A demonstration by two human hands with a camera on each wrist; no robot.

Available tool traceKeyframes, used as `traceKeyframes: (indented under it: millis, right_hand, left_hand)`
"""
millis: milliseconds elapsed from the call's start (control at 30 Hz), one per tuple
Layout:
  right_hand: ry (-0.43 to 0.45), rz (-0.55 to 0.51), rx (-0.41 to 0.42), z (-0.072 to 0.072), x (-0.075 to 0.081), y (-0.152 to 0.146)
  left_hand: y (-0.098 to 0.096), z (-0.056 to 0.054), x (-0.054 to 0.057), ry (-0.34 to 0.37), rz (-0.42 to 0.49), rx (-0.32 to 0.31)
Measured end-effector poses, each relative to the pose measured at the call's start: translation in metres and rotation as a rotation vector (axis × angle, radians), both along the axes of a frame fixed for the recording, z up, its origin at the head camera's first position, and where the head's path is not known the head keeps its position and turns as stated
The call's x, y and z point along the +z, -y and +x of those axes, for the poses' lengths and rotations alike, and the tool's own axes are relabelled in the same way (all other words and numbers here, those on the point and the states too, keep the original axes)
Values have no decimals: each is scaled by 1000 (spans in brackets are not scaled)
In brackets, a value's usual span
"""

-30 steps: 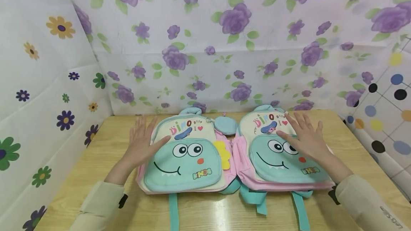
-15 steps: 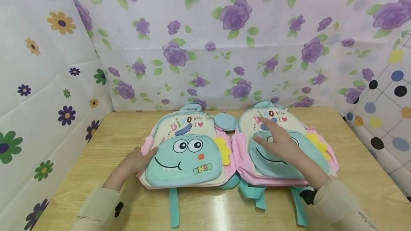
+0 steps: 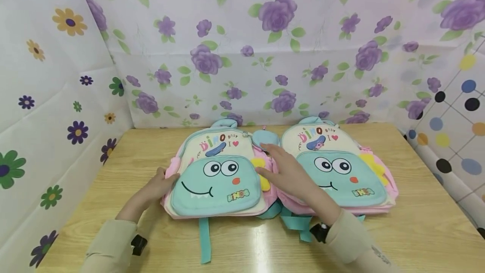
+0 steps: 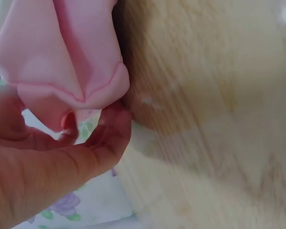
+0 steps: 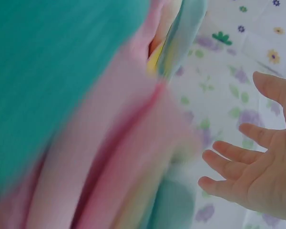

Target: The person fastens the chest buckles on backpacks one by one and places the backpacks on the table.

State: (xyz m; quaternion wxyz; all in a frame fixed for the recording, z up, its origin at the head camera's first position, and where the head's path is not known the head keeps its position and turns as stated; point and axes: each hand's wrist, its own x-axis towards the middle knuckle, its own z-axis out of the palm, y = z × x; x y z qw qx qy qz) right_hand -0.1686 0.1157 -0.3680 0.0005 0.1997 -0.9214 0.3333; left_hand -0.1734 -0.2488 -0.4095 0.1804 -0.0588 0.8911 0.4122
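Two matching children's backpacks lie side by side, face up, with dinosaur faces on their mint front pockets. At the side of the left backpack (image 3: 216, 184), my left hand (image 3: 159, 183) grips the pink edge, thumb toward the front. The left wrist view shows the fingers of that hand (image 4: 81, 152) curled by the pink side pocket (image 4: 71, 62). My right hand (image 3: 289, 172) is spread over the gap between the bags, overlapping the edge of the right backpack (image 3: 337, 180) in the head view. Its fingers are apart and hold nothing in the right wrist view, where the hand (image 5: 257, 167) shows palm and fingers.
A small round blue pouch (image 3: 264, 138) hangs between the bags' upper parts. Teal straps (image 3: 204, 241) trail onto the wooden table (image 3: 113, 167). Floral cloth (image 3: 235, 54) hangs behind the table, with other patterned cloths at both sides.
My left hand has come down from above the left backpack to its left side. My right hand has swept left from over the right backpack to the gap between the bags.
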Motion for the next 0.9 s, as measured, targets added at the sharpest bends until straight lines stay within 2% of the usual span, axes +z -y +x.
traceKeyframes:
  millis: [67, 167, 300, 367, 533, 700, 767, 900]
  right_hand:
    - [1, -23, 15, -1, -1, 16]
    - [32, -61, 19, -3, 0, 40]
    - [126, -143, 18, 0, 7, 70]
    - [146, -169, 17, 3, 12, 82]
    - [104, -162, -5, 6, 30, 108]
    - [95, -137, -22, -4, 52, 129]
    - [109, -119, -29, -9, 60, 136]
    - [154, -109, -32, -15, 74, 143]
  left_hand:
    - [0, -1, 0, -39, 4, 26]
    - [-3, -1, 6, -124, 7, 122]
    - [-14, 2, 33, -227, 54, 264]
    - [-22, 4, 50, -259, 88, 305]
    - [-38, 12, 79, -322, 133, 358]
    - [-54, 21, 95, -411, 187, 410]
    - [-61, 25, 99, -472, 192, 408]
    - [-79, 32, 105, -668, 169, 358]
